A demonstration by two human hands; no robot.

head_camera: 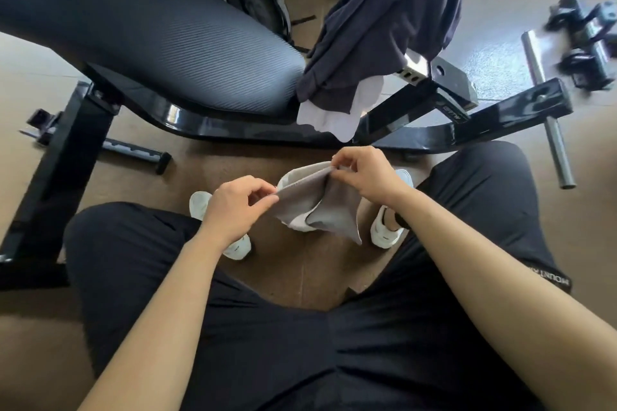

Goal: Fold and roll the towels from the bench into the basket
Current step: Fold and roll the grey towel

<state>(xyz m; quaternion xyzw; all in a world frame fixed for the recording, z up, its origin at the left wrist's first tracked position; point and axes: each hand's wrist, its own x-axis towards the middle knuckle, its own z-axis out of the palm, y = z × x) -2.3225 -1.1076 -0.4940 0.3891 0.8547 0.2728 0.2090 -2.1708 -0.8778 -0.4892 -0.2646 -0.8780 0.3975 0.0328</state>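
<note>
Hands point(300, 190) pinching soft grey towel point(320, 207), folded edge taut

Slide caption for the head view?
Left hand and right hand pinch the top edge of a grey towel; dark cloth and white cloth hang off the bench.

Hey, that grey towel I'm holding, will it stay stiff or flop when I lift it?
Probably floppy: the grey towel sags in folds below where the left hand and right hand pinch its top edge. Likely light too, since fingertip pinches alone carry it.

Head cam, fwd/down, close above towel point(329, 207).
</note>
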